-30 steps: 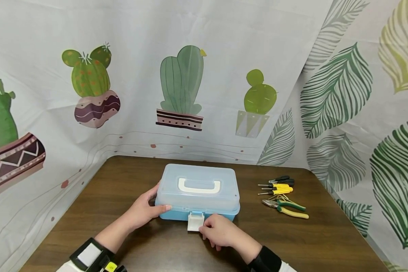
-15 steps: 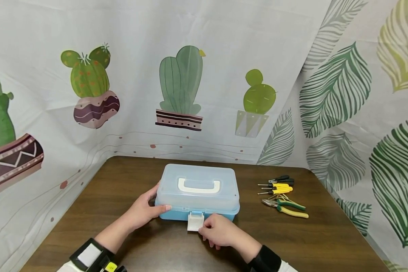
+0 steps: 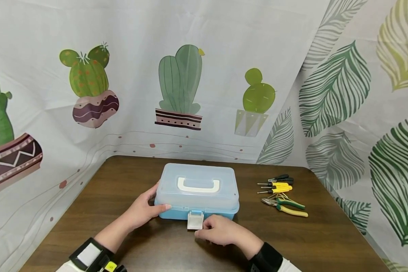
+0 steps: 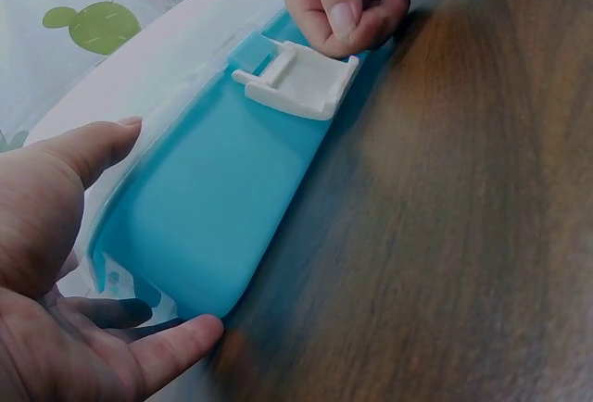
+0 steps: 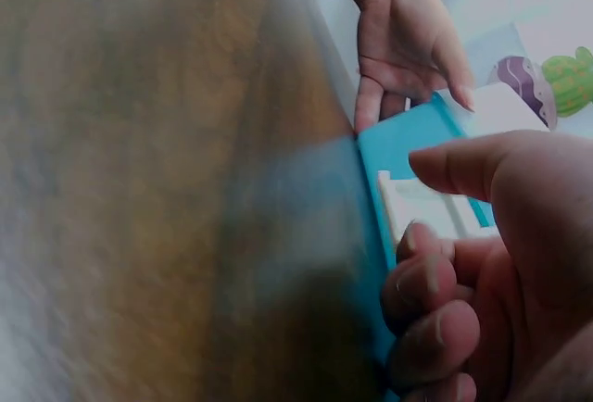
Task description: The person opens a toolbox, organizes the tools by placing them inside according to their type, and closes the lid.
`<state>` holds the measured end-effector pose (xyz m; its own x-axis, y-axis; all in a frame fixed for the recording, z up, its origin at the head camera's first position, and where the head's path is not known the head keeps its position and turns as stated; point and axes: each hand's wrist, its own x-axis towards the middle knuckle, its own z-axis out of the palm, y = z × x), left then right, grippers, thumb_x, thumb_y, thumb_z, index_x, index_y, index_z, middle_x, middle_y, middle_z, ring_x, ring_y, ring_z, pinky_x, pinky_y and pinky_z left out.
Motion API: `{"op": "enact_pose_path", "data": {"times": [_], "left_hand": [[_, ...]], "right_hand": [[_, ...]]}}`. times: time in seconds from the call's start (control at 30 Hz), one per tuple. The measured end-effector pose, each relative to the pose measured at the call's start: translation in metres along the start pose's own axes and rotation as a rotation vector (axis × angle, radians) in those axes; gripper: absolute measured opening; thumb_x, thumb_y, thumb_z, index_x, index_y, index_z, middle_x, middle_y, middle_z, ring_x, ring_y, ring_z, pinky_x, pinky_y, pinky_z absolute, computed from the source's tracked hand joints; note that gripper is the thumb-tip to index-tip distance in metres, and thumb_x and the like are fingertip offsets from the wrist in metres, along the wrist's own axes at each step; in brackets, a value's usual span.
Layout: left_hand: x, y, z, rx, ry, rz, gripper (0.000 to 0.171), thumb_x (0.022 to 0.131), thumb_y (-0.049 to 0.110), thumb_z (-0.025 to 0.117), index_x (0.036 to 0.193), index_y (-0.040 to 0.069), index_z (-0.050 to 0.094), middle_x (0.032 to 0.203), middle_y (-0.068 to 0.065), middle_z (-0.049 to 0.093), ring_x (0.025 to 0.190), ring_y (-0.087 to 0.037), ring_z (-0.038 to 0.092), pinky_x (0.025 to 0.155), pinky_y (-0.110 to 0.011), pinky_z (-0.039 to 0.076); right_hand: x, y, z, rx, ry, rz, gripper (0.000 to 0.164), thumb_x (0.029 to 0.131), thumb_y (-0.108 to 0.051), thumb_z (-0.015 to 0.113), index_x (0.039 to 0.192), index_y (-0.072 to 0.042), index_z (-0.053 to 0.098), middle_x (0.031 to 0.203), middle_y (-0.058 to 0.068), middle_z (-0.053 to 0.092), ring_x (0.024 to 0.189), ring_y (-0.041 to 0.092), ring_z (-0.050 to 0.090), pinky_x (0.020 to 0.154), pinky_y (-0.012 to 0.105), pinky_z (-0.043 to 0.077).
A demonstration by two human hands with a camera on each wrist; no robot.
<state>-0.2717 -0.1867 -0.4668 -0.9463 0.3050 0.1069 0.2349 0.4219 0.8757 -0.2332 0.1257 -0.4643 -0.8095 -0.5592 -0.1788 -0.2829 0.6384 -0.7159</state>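
Nearest me, black wristbands [image 3: 266,258] sit over white sleeves. My right hand [image 3: 221,230] is just in front of the light-blue plastic box with a cloudy translucent lid [image 3: 197,200]; its fingers are curled in, its thumb stands apart, and I cannot tell whether they have hold of the square white plastic latch [image 3: 195,221] beside them. That latch hangs down from the middle of the box's front. My left hand [image 3: 146,207] spreads at the box's left end, fingers fairly straight, touching it rather than wrapped round it. The box lies flat on the dark brown wooden table [image 3: 326,234], lid down, a white plastic handle [image 3: 198,189] across its top. Right of the box lie metal pliers with green-and-yellow grips [image 3: 280,206], then yellow-handled screwdrivers [image 3: 283,189], then black-handled screwdrivers [image 3: 285,180]. Behind the box hangs white cloth printed with cacti and leaves [image 3: 136,94].
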Motion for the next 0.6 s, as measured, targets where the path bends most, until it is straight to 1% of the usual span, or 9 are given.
{"op": "enact_pose_path", "data": {"times": [0.07, 0.13, 0.23, 0.3, 0.33, 0.37, 0.43, 0.53, 0.6], "left_hand": [[0.000, 0.001, 0.000, -0.002, 0.001, -0.002, 0.092, 0.090, 0.039, 0.079, 0.164, 0.034, 0.024, 0.163, -0.010, 0.043, 0.140, -0.034, 0.049, 0.108, -0.053, 0.046], [-0.001, 0.001, 0.001, -0.022, -0.003, -0.013, 0.092, 0.090, 0.038, 0.079, 0.164, 0.035, 0.023, 0.161, -0.012, 0.044, 0.136, -0.035, 0.050, 0.099, -0.047, 0.052], [-0.001, 0.001, 0.002, -0.057, -0.010, -0.024, 0.093, 0.091, 0.035, 0.080, 0.164, 0.035, 0.023, 0.159, -0.016, 0.045, 0.131, -0.035, 0.050, 0.086, -0.038, 0.056], [-0.001, 0.001, 0.002, -0.079, -0.013, -0.024, 0.093, 0.091, 0.033, 0.080, 0.164, 0.036, 0.023, 0.158, -0.017, 0.046, 0.129, -0.036, 0.050, 0.081, -0.036, 0.056], [-0.002, 0.001, 0.002, -0.081, -0.013, -0.019, 0.093, 0.091, 0.032, 0.080, 0.164, 0.036, 0.023, 0.157, -0.017, 0.046, 0.129, -0.036, 0.050, 0.082, -0.036, 0.055], [-0.001, 0.001, 0.002, -0.074, -0.012, -0.014, 0.093, 0.091, 0.033, 0.080, 0.164, 0.035, 0.023, 0.157, -0.017, 0.047, 0.130, -0.035, 0.050, 0.085, -0.037, 0.055], [-0.001, 0.001, 0.002, -0.054, -0.009, -0.004, 0.092, 0.090, 0.034, 0.080, 0.164, 0.036, 0.024, 0.157, -0.014, 0.048, 0.132, -0.034, 0.051, 0.093, -0.041, 0.053], [0.000, 0.001, 0.000, -0.010, 0.000, 0.011, 0.092, 0.090, 0.036, 0.080, 0.163, 0.036, 0.025, 0.156, -0.011, 0.050, 0.134, -0.032, 0.052, 0.102, -0.048, 0.049], [0.001, 0.001, -0.001, 0.007, 0.003, 0.021, 0.091, 0.090, 0.037, 0.080, 0.163, 0.036, 0.026, 0.155, -0.009, 0.051, 0.135, -0.032, 0.053, 0.105, -0.051, 0.047]], "right_hand": [[0.000, 0.000, -0.002, 0.014, -0.039, -0.027, 0.046, 0.095, -0.047, 0.067, 0.065, -0.012, 0.063, 0.050, -0.011, 0.054, 0.037, 0.005, 0.042, 0.037, 0.024, 0.036], [-0.001, 0.001, -0.005, 0.042, -0.094, -0.056, 0.048, 0.096, -0.046, 0.067, 0.068, -0.008, 0.065, 0.050, -0.010, 0.053, 0.036, 0.005, 0.042, 0.036, 0.024, 0.038], [-0.004, -0.001, -0.010, 0.096, -0.187, -0.110, 0.044, 0.097, -0.044, 0.067, 0.074, -0.007, 0.067, 0.052, -0.007, 0.054, 0.039, 0.005, 0.046, 0.039, 0.023, 0.043], [-0.008, -0.004, -0.015, 0.132, -0.238, -0.141, 0.037, 0.097, -0.041, 0.069, 0.079, -0.009, 0.069, 0.055, -0.003, 0.057, 0.043, 0.006, 0.052, 0.042, 0.025, 0.048], [-0.010, -0.005, -0.018, 0.142, -0.262, -0.163, 0.033, 0.097, -0.040, 0.069, 0.082, -0.010, 0.070, 0.057, -0.002, 0.059, 0.045, 0.007, 0.055, 0.044, 0.025, 0.050], [-0.012, -0.007, -0.021, 0.153, -0.288, -0.183, 0.029, 0.097, -0.038, 0.069, 0.088, -0.010, 0.071, 0.060, 0.003, 0.062, 0.047, 0.011, 0.059, 0.047, 0.024, 0.051], [-0.018, -0.012, -0.029, 0.186, -0.347, -0.234, 0.026, 0.098, -0.032, 0.069, 0.103, -0.006, 0.072, 0.069, 0.015, 0.068, 0.056, 0.010, 0.064, 0.054, 0.021, 0.053], [-0.027, -0.017, -0.043, 0.228, -0.406, -0.310, 0.032, 0.097, -0.022, 0.069, 0.122, -0.002, 0.067, 0.085, 0.021, 0.072, 0.067, 0.005, 0.067, 0.061, 0.015, 0.052], [-0.033, -0.019, -0.053, 0.255, -0.401, -0.359, 0.036, 0.096, -0.016, 0.070, 0.128, -0.001, 0.064, 0.094, 0.024, 0.072, 0.075, -0.001, 0.066, 0.068, 0.017, 0.056]]}}
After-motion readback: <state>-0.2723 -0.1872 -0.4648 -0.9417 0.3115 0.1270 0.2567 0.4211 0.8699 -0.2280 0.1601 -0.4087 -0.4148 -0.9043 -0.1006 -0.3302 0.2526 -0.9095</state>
